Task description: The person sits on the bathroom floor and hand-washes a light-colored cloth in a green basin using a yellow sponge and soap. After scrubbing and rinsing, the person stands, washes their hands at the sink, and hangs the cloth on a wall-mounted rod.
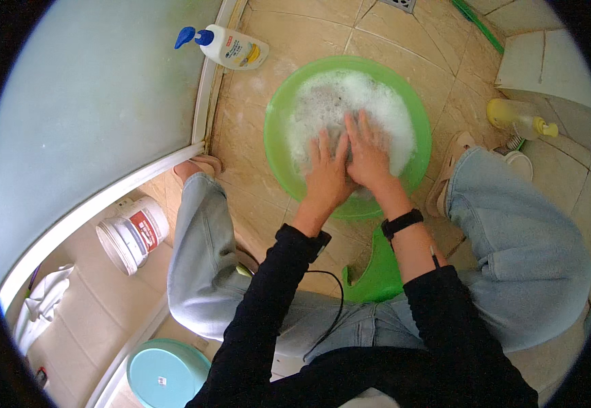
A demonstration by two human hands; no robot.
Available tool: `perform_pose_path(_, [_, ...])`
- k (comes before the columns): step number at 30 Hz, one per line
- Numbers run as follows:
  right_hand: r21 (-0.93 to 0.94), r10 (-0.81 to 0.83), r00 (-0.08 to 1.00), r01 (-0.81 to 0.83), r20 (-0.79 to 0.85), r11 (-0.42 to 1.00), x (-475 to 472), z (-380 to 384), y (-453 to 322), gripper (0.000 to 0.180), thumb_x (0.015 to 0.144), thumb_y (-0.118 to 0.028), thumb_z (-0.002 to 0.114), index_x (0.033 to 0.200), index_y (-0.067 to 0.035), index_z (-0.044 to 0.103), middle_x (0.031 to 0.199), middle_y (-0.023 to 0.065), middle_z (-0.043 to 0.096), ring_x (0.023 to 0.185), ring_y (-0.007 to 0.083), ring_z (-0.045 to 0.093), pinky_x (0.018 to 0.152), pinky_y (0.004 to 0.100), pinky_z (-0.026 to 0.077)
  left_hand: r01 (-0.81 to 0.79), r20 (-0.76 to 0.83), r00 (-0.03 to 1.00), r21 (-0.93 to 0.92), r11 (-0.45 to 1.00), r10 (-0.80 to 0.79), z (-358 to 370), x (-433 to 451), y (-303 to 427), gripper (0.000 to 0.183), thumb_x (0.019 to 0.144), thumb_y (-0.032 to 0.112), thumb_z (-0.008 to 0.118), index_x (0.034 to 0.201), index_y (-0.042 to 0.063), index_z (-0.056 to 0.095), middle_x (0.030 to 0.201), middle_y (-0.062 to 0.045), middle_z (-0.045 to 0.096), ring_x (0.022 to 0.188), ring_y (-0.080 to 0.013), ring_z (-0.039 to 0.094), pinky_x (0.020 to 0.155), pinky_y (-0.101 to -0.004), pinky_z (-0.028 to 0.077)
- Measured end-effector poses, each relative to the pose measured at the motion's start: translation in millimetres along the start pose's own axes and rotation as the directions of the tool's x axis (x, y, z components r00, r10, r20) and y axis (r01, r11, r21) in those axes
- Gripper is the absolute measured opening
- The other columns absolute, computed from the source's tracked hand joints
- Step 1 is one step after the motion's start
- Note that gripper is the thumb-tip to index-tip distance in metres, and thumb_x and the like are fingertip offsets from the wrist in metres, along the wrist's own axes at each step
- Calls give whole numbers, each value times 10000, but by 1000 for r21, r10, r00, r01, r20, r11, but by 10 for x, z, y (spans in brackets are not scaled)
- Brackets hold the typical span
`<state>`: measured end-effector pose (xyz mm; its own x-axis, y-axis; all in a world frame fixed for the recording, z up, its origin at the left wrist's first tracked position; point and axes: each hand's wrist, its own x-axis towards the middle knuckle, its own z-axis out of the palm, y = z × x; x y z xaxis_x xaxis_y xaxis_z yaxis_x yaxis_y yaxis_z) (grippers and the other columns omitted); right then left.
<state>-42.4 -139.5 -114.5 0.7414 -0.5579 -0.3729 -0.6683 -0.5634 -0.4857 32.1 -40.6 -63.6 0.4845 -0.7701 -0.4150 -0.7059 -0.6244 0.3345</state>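
Observation:
A green plastic basin [273, 140] stands on the tiled floor, holding water under white suds [400, 115]. Both hands are in the basin, close together at its near middle. My left hand [328, 171] lies palm down with fingers spread, its fingertips in the foam. My right hand [371, 153] is beside it, also palm down, with fingers reaching into the suds. Something greyish shows under the foam beneath the hands, too covered to name. Whether either hand grips it cannot be made out.
A white pump bottle [236, 48] stands upper left by the frosted door frame [204, 97]. At right lie a yellow pump bottle [512, 118] and a brush [515, 142]. A green stool [377, 275] is beneath me. A white bucket [135, 234] and turquoise basin [165, 377] are lower left.

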Motion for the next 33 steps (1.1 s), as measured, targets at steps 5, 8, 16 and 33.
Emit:
perform_pose_path(5, [26, 4, 998, -6, 67, 1000, -61, 125, -22, 839, 876, -151, 600, 1596, -267, 184, 1620, 168, 247, 1397, 450, 363, 1125, 626, 280, -61, -71, 995, 177, 982, 74, 540, 14, -395, 1124, 627, 381, 910, 1553, 212, 295, 1606, -235, 191, 1397, -540, 284, 956, -604, 483])
perform_pose_path(8, [72, 31, 997, -36, 67, 997, -2, 316, 101, 806, 890, -138, 570, 1593, -256, 194, 1553, 187, 362, 1281, 436, 497, 1046, 576, 407, 1, 39, 999, 145, 989, -7, 596, 182, -400, 957, 734, 320, 838, 1533, 207, 322, 1577, -228, 284, 1376, -507, 349, 972, -565, 487])
perform_pose_path(16, [29, 43, 931, -57, 362, 998, 264, 522, 303, 739, 926, -205, 555, 1585, -214, 221, 1252, 226, 635, 1071, 409, 641, 925, 533, 514, 13, 175, 984, 188, 982, -46, 690, 406, -545, 585, 838, 239, 662, 1389, 111, 511, 1399, -262, 523, 1235, -406, 547, 1052, -540, 406])
perform_pose_path(33, [55, 119, 896, -157, 429, 986, 64, 445, 214, 757, 787, -235, 787, 1457, -140, 447, 1369, 257, 546, 1200, 426, 580, 990, 517, 486, 10, 207, 977, 235, 972, -60, 205, 934, -413, 974, 645, 243, 851, 1501, 267, 387, 1598, -273, 216, 1418, -520, 296, 1031, -635, 426])
